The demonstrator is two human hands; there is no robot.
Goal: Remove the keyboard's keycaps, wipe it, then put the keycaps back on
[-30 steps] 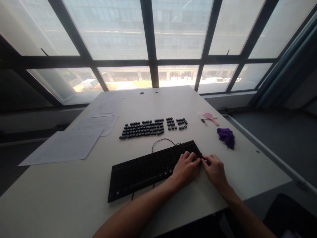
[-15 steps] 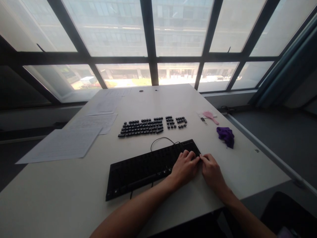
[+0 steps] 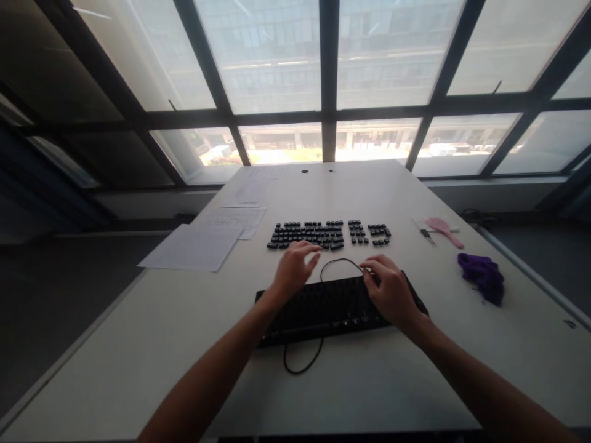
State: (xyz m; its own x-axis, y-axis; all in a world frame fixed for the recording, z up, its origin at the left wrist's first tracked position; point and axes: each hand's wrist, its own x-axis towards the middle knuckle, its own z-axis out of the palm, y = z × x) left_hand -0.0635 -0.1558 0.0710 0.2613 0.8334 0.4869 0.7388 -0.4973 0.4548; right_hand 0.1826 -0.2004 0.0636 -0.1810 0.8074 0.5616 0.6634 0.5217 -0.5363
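Observation:
A black keyboard (image 3: 323, 307) lies in front of me, its key area looking dark and mostly bare of keycaps. Beyond it, several loose black keycaps (image 3: 307, 235) are laid out in rows in groups like a keyboard layout. My left hand (image 3: 293, 271) hovers above the keyboard's back left part, its fingers reaching to the front row of keycaps, thumb and fingers apart. Over the right part of the keyboard is my right hand (image 3: 388, 289), fingers bent and apart from the thumb, fingertips beside the black cable (image 3: 339, 259). No held object shows in either hand.
Papers (image 3: 194, 246) lie at the left of the white table (image 3: 184, 344). To the right are a pink hairbrush (image 3: 441, 226), a small tool (image 3: 427, 235) and a purple cloth (image 3: 482, 278). A cable loop (image 3: 302, 371) sticks out in front of the keyboard.
Both hands have left the keyboard's right corner. The left moved toward the keycaps, and the right moved back over the keyboard. The keyboard has turned straighter; the view has shifted left.

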